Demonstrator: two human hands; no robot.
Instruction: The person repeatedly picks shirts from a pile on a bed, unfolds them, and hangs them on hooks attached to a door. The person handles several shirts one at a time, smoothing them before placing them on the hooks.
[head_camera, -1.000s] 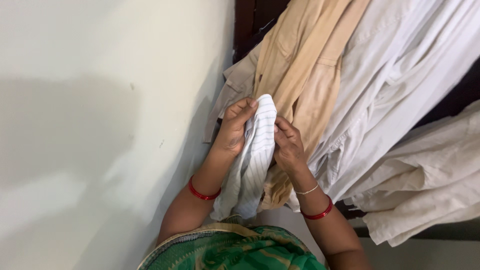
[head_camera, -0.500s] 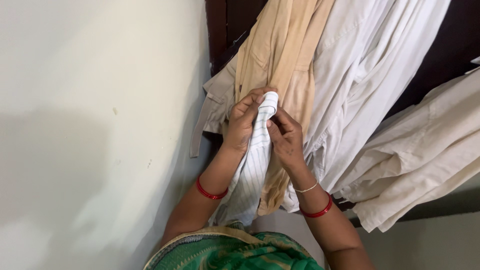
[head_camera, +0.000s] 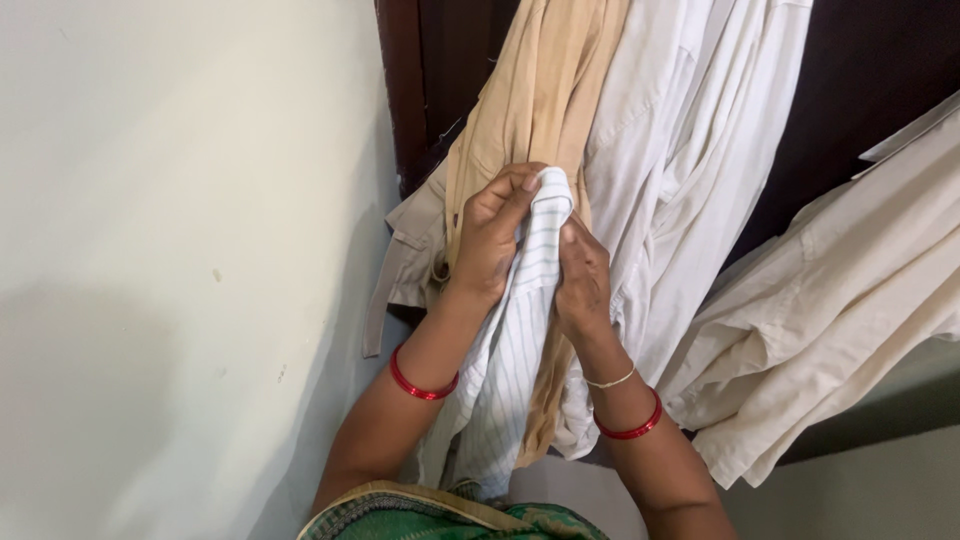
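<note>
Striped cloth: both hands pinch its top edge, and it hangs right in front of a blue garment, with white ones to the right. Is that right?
Not quite. The garment behind the striped cloth is tan, not blue, as the head view shows. The rest holds: the left hand and right hand both pinch the cloth's top edge, and white garments hang to the right.

White cloth with thin dark stripes (head_camera: 515, 340); left of it, a pale cream wall (head_camera: 180, 250). Right of the cloth: tan garment (head_camera: 520, 100), plain white shirts (head_camera: 680, 150), dark brown door (head_camera: 860, 70). Red bangles (head_camera: 422, 385) circle both wrists.
</note>
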